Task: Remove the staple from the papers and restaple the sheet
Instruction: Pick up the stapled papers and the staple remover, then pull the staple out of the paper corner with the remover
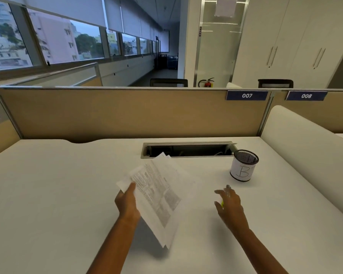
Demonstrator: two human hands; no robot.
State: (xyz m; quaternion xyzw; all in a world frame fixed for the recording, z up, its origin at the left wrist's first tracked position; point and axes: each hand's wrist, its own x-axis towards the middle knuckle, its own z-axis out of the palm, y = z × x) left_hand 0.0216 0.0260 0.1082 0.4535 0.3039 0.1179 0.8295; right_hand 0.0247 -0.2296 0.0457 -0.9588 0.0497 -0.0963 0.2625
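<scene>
Desk [57,194]: L hand [128,202] lifts papers [156,194]; R hand [229,204] hovers.

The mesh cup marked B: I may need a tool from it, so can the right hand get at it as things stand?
Probably yes. The right hand hovers over bare desk just short of the mesh cup, with nothing between them; the papers are in the left hand.

A: State what is worn on the arms.

B: Nothing. Both forearms are bare from the frame edge to the wrist; no sleeve shows.

A: Left hand [127,204] and right hand [231,202]?

B: Bare. No glove or watch shows; fine detail there is blurred.
</scene>
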